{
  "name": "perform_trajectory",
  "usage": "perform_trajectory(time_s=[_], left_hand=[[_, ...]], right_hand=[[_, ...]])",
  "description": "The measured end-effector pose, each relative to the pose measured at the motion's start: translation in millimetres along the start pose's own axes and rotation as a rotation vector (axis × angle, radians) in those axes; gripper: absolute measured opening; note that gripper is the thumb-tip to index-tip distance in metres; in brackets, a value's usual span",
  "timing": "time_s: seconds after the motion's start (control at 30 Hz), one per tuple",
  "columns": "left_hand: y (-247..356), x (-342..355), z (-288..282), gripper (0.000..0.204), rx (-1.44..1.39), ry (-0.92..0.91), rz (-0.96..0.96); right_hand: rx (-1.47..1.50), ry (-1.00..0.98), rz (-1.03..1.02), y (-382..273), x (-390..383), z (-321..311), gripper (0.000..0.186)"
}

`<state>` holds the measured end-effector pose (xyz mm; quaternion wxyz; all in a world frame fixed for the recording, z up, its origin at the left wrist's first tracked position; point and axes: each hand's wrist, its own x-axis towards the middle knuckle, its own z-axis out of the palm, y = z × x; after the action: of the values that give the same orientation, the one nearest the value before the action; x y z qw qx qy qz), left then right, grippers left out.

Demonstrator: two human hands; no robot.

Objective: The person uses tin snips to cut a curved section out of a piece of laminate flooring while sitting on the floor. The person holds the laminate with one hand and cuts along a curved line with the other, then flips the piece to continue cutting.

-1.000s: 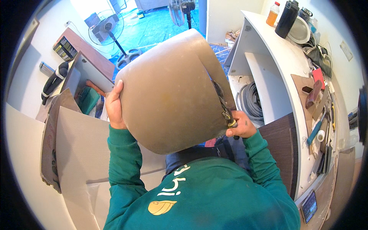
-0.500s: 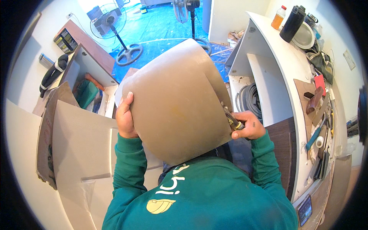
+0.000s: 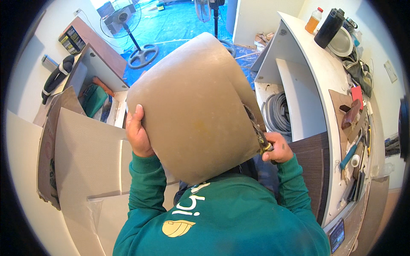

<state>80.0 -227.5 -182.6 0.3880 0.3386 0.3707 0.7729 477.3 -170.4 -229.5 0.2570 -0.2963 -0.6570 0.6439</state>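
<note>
A large, flexible grey-brown sheet, which looks like laminate, curls over in front of my body. My left hand grips its left edge, the thumb lying on the near face and the other fingers hidden behind. At the sheet's right edge, my right hand is closed round the handles of dark snips with yellowish bits near the grip. The snips point up and away along the edge. Part of their blades is behind the sheet, so how far apart they are cannot be made out.
On the right, a white cabinet holds a coiled grey hose. On its top lie a black bottle, a wooden hand plane, a teal-handled hammer and a phone. Another cabinet and a standing fan are at left.
The curled sheet has shifted slightly up and its curl has changed shape. My right hand and the snips have moved a little down and right; more of the snips shows now.
</note>
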Motion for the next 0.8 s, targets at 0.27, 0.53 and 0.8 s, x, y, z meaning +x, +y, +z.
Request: perform_trajectory(time_s=[0.27, 0.53, 0.8], left_hand=[[-1, -6, -4, 0.042, 0.003, 0.001, -0.021], [-1, -18, 7, 0.043, 0.059, -0.002, -0.005], [-2, -22, 6, 0.044, 0.033, 0.018, 0.011]], right_hand=[[0.0, -0.012, -0.013, -7, -1, 5, 0.091], [-0.079, -0.002, -0.014, -14, 0, 6, 0.091], [-0.118, 0.071, -0.045, -22, -7, 20, 0.087]])
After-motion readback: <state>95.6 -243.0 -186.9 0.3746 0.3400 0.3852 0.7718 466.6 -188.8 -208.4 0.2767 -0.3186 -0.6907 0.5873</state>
